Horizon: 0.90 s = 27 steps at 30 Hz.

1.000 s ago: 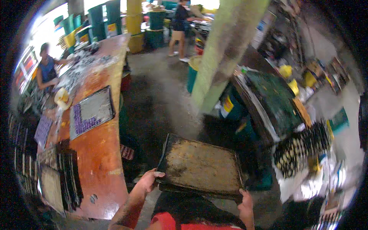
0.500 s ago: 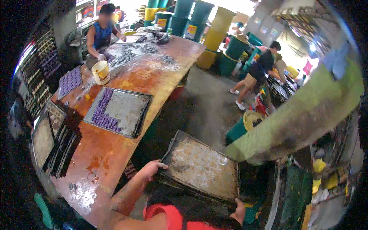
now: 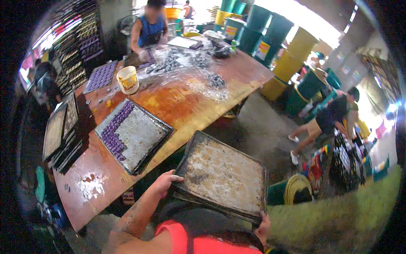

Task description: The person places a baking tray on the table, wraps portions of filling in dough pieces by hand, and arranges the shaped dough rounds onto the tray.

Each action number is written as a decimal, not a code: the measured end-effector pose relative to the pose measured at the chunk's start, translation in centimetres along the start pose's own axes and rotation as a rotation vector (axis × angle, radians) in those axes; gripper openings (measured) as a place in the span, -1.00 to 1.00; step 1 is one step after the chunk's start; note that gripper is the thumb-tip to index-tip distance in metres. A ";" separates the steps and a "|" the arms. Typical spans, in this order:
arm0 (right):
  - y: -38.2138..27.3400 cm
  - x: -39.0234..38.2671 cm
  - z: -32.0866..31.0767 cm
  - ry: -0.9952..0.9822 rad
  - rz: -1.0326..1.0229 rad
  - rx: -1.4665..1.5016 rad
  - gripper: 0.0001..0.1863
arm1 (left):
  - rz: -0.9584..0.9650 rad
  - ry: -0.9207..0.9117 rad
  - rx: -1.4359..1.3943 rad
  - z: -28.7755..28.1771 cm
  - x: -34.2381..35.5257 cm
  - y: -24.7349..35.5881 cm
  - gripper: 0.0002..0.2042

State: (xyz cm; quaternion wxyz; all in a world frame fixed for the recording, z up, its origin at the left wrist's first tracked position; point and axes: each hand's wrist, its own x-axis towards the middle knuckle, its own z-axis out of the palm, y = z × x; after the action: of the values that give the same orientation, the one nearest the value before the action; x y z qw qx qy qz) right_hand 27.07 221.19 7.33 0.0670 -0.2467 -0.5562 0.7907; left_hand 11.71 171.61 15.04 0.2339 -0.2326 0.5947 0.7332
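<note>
A stack of worn metal baking trays (image 3: 224, 173) is held out in front of my body, just off the table's near right edge. My left hand (image 3: 165, 182) grips the stack's left side, thumb over the top rim. At the near right corner my right hand (image 3: 263, 228) is closed on the edge. Whitish and brown residue covers the top tray. On the table, another tray stack (image 3: 148, 137) carries purple dough balls (image 3: 112, 131) along its left side and near end; the rest of its surface is bare metal.
The long wooden table (image 3: 169, 97) holds a white bucket (image 3: 127, 80), a purple-filled tray (image 3: 100, 77) and floured dough pieces (image 3: 169, 63). More trays (image 3: 63, 131) lean at its left edge. A person in blue (image 3: 149, 29) works across it; another person (image 3: 327, 118) bends beside drums (image 3: 292, 63).
My view has turned to the right, so the table and the people sit differently in the picture. Both hands still hold the tray stack, which stays in front of me.
</note>
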 end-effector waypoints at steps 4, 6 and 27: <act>-7.8 11.3 7.6 -0.005 0.090 -0.028 -0.57 | 0.067 0.317 -0.020 3.3 2.5 2.9 -0.50; -9.9 17.0 9.5 -0.020 0.112 -0.084 -0.67 | 0.068 0.217 -0.195 3.7 3.5 4.5 -0.51; 2.6 29.8 33.2 -0.751 0.954 -0.362 -0.56 | 0.138 0.318 1.208 -28.8 43.5 25.4 -0.54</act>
State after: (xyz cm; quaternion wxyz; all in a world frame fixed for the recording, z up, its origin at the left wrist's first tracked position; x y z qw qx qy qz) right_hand -13.81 203.48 4.21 -0.5353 -0.1807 -0.4956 0.6597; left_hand -36.20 141.61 2.18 0.1849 -0.1266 0.9452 0.2374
